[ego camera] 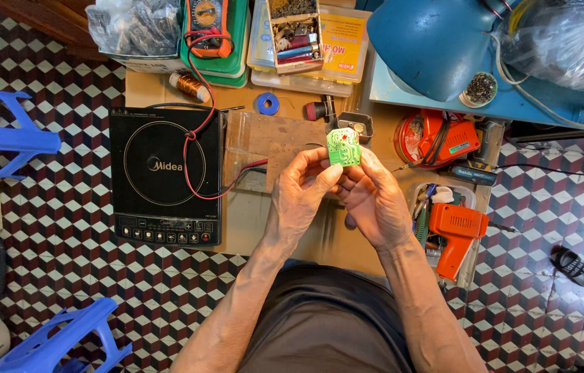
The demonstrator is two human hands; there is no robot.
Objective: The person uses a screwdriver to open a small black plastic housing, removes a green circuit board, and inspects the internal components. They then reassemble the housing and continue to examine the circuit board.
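Between both hands, green circuit board (343, 147) upright

The lower edge of the green circuit board (343, 147) is hidden by fingers; its components are too small to be told. The blue stool (2, 135) is cut off at the left edge.

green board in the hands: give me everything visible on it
The small green circuit board is roughly square with a notched top edge, showing pale traces and a few solder spots, one reddish mark near its lower left. It is held up, its face toward the camera, above a brown board on the low table. Fingertips of the left hand and right hand pinch its lower edges. Its other side is hidden.
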